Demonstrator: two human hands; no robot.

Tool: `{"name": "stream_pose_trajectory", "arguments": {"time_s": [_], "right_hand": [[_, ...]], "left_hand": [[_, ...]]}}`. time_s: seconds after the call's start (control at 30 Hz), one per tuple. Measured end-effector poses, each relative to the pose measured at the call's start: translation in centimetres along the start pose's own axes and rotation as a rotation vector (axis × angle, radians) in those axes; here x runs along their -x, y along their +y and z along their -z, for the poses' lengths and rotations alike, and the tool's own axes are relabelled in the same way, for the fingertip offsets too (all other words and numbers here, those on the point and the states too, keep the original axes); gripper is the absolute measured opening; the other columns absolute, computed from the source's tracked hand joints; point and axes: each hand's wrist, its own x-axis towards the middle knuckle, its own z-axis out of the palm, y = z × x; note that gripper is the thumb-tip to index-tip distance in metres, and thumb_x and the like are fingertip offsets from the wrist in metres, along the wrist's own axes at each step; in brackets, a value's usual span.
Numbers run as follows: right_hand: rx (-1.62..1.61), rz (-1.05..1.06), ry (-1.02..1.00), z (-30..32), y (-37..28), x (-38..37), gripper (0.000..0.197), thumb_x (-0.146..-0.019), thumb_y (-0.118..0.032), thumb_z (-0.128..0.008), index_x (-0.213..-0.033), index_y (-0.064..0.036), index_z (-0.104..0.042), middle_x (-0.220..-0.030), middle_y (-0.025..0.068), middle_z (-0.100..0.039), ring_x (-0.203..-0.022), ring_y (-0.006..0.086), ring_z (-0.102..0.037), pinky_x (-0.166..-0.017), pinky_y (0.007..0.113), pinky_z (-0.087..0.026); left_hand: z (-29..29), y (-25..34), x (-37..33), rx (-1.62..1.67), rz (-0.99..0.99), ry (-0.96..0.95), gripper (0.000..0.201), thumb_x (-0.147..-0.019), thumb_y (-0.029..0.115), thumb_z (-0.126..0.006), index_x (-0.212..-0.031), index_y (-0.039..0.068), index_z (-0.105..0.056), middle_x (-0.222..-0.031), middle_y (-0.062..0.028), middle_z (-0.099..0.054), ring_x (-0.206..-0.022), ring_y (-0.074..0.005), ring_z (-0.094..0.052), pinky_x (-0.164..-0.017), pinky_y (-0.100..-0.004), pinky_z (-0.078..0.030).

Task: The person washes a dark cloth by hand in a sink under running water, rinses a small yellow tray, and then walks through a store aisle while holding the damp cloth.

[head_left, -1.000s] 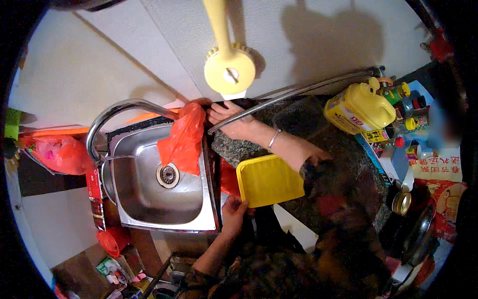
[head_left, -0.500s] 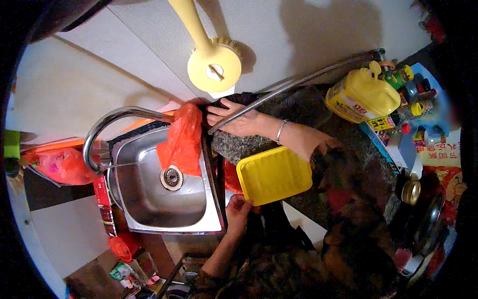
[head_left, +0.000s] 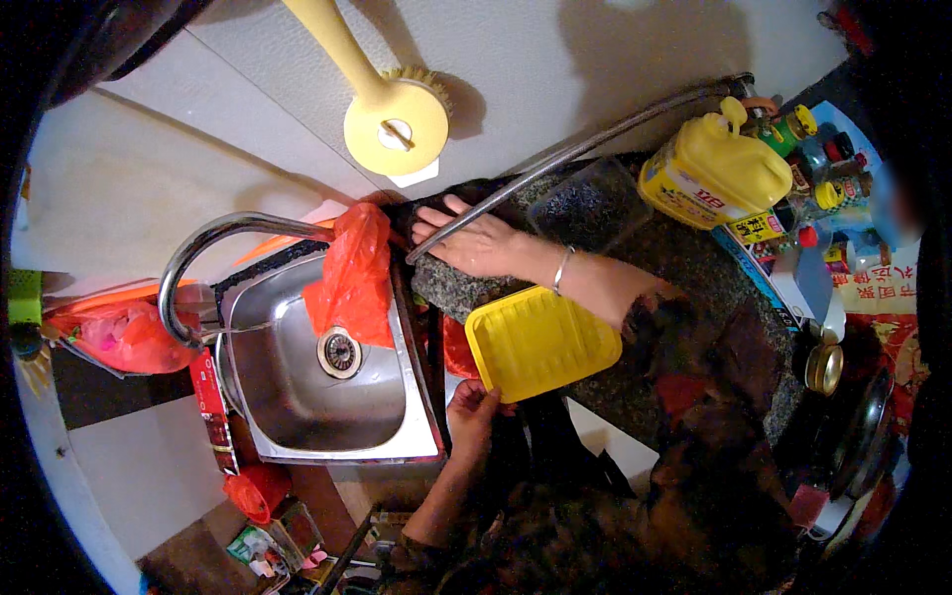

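My left hand (head_left: 473,412) pinches the near left corner of a shallow yellow plastic tray (head_left: 545,342) with a ribbed bottom. The tray is tilted at the edge of the dark speckled stone counter (head_left: 456,288), its inside facing up. My right hand (head_left: 471,241), with a silver bangle at the wrist, lies flat on that counter near the wall, fingers stretched out. A metal braided hose (head_left: 585,139) crosses over its fingers. Left of both hands is a steel sink (head_left: 288,397), with a red plastic bag (head_left: 355,268) hanging into it.
A curved chrome faucet (head_left: 183,268) reaches over the sink. A yellow round brush (head_left: 397,129) hangs on the wall. At the right stand a yellow jug (head_left: 714,174) and several bottles. A dark see-through container (head_left: 585,203) sits behind my right forearm.
The view has shifted slightly. The dark see-through container behind my right forearm shows more plainly. My left hand keeps its hold on the tray, and my right hand stays flat under the hose.
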Motion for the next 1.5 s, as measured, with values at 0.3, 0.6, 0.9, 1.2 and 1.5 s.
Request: {"name": "stream_pose_trajectory", "arguments": {"time_s": [0.3, 0.6, 0.9, 1.2, 1.5], "right_hand": [[0.091, -0.132, 0.024, -2.7, -1.0, -1.8, 0.031, -0.080, -0.025, -0.050, -0.101, -0.0065, -0.064, -0.106, 0.0069, -0.061, -0.110, 0.0252, -0.048, -0.089, 0.045, -0.035], [-0.181, -0.197, -0.060, 0.4, -1.7, 0.8, 0.034, -0.082, -0.018, -0.047, -0.111, -0.0045, -0.058, -0.113, 0.0121, -0.057, -0.118, 0.0278, -0.044, -0.095, 0.046, -0.035], [-0.022, -0.264, -0.159, 0.4, -1.7, -1.4, 0.029, -0.082, -0.020, -0.049, -0.103, -0.0045, -0.060, -0.104, 0.0087, -0.056, -0.104, 0.0248, -0.048, -0.085, 0.042, -0.036], [-0.200, -0.235, -0.268, 2.5, -3.3, 1.3, 0.031, -0.080, -0.019, -0.052, -0.103, 0.0000, -0.060, -0.112, 0.0124, -0.059, -0.112, 0.0281, -0.049, -0.102, 0.050, -0.028], [-0.433, -0.066, -0.035, 3.2, -3.3, 2.5, 0.012, -0.079, -0.017, -0.050, -0.078, -0.0087, -0.059, -0.088, 0.0039, -0.062, -0.103, 0.0209, -0.054, -0.087, 0.040, -0.037]], "left_hand": [[-0.7, 0.8, -0.7, -0.060, -0.032, 0.011, 0.009, -0.087, 0.005, -0.060, -0.089, 0.002, -0.052, -0.080, -0.0111, -0.063, -0.064, -0.0189, -0.064, -0.058, -0.0290, -0.053], [-2.9, -0.2, -1.6, 0.012, -0.047, 0.051, 0.012, -0.088, 0.004, -0.058, -0.092, 0.003, -0.047, -0.081, -0.0117, -0.062, -0.062, -0.0216, -0.064, -0.057, -0.0308, -0.056], [-3.7, -0.1, -2.3, -0.122, -0.051, 0.039, 0.013, -0.089, 0.009, -0.058, -0.097, 0.002, -0.050, -0.084, -0.0090, -0.061, -0.067, -0.0172, -0.063, -0.058, -0.0274, -0.053], [0.2, 16.9, -8.5, -1.978, -1.098, 0.011, 0.041, -0.076, 0.006, -0.055, -0.117, 0.001, -0.053, -0.127, -0.0167, -0.047, -0.126, -0.0342, -0.037, -0.105, -0.0538, -0.027], [3.4, 23.2, -10.2, -2.868, -0.805, -0.165, 0.033, -0.076, 0.017, -0.053, -0.106, 0.006, -0.064, -0.148, -0.0059, -0.027, -0.140, -0.0238, -0.014, -0.112, -0.0575, -0.011]]}}
